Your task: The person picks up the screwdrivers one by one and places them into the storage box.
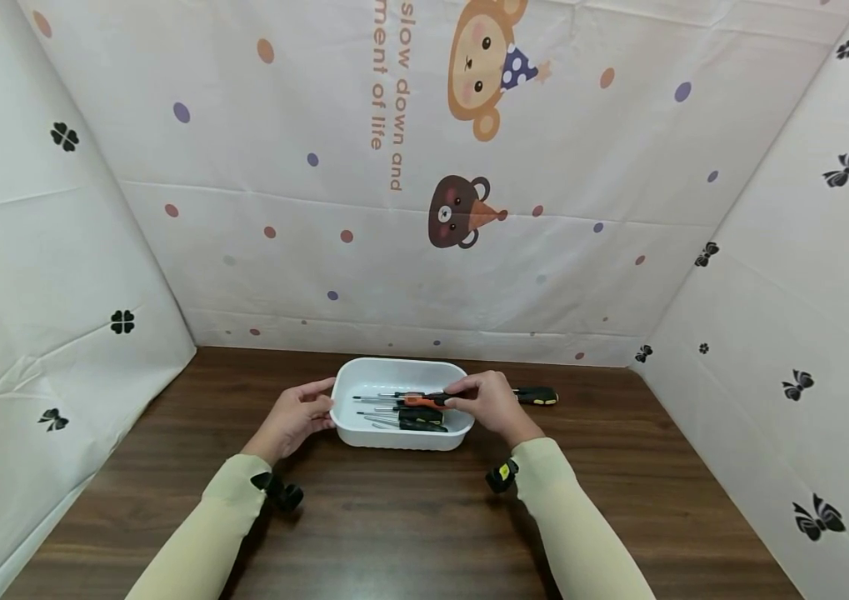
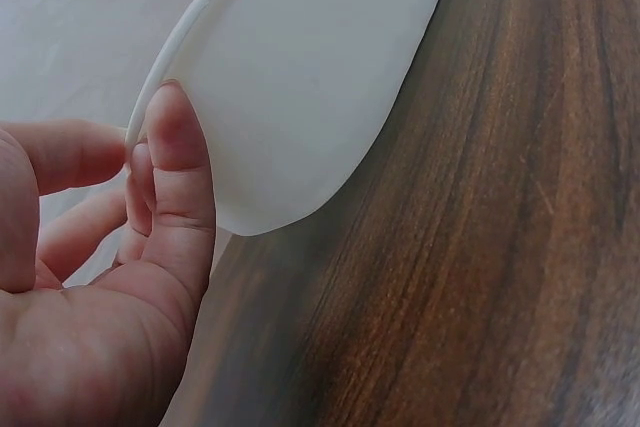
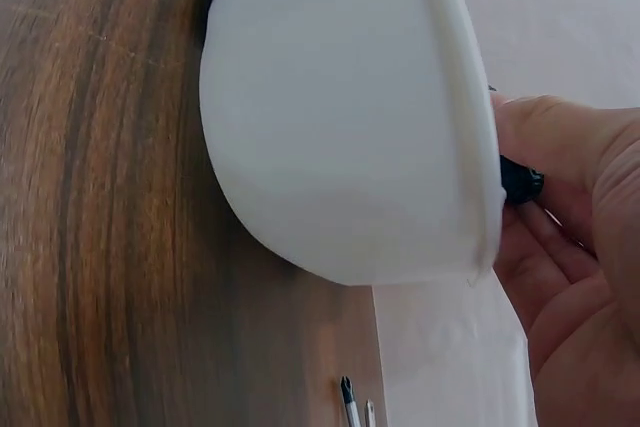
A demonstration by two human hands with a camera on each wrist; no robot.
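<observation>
A white oblong plastic basin (image 1: 402,444) stands on the table with several screwdrivers (image 1: 420,417) lying inside, handles toward the right. My left hand (image 1: 297,419) pinches the rim at its left end; in the left wrist view the thumb and fingers of that hand (image 2: 120,247) meet at the edge. Over the right end, my right hand (image 1: 487,404) holds a screwdriver by its dark handle (image 3: 520,182). The basin wall (image 3: 340,127) hides most of that screwdriver in the right wrist view. An orange-and-black handle (image 1: 422,402) lies just left of my right fingertips.
Right of the basin, a black-and-yellow screwdriver handle (image 1: 536,396) lies on the brown wooden table (image 1: 394,517). Two metal screwdriver tips (image 3: 348,402) show low in the right wrist view. Printed white cloth (image 1: 304,267) encloses the back and sides.
</observation>
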